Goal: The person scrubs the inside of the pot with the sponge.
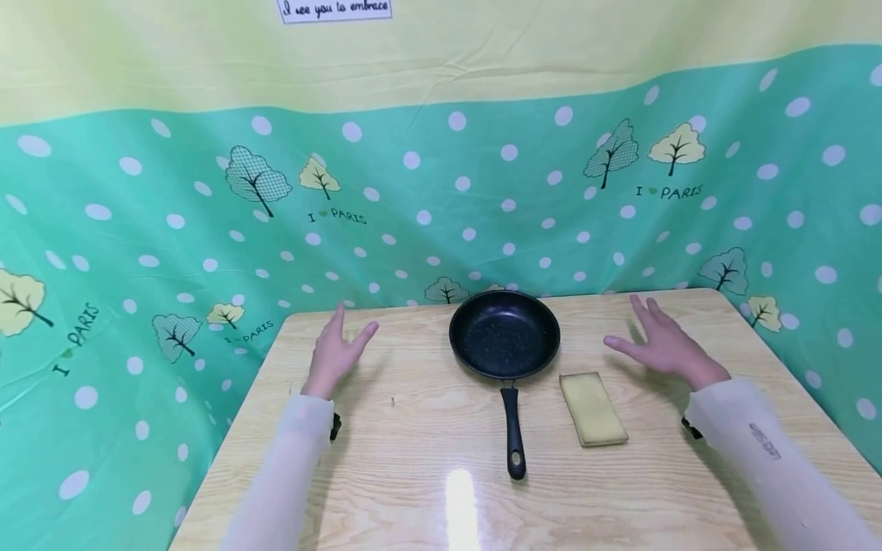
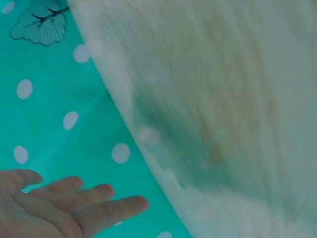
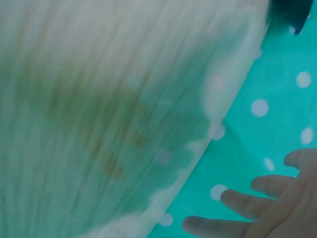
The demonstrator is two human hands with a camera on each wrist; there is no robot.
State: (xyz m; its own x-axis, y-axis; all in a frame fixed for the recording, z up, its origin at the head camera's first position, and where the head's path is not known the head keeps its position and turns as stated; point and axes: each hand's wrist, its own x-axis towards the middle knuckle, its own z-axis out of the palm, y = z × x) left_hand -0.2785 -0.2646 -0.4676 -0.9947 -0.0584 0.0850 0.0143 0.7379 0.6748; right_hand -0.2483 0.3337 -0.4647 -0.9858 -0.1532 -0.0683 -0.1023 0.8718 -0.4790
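Note:
A black frying pan (image 1: pixel 506 337) lies at the back middle of the table, its handle pointing toward me. To the right of that handle is a flat, pale yellow sponge-like pad (image 1: pixel 593 409). My left hand (image 1: pixel 335 353) hovers left of the pan, fingers spread and holding nothing; its fingers also show in the left wrist view (image 2: pixel 74 208). On the other side, my right hand (image 1: pixel 663 342) is held over the table beyond the pad, thumb and fingers apart. The right wrist view shows that same hand (image 3: pixel 277 203) touching nothing.
The light wood-grain table (image 1: pixel 413 444) ends at the back against a green dotted cloth (image 1: pixel 413 252), which also hangs along both sides. A tiny dark speck (image 1: pixel 393 401) lies left of the pan. Light glares off the table's front.

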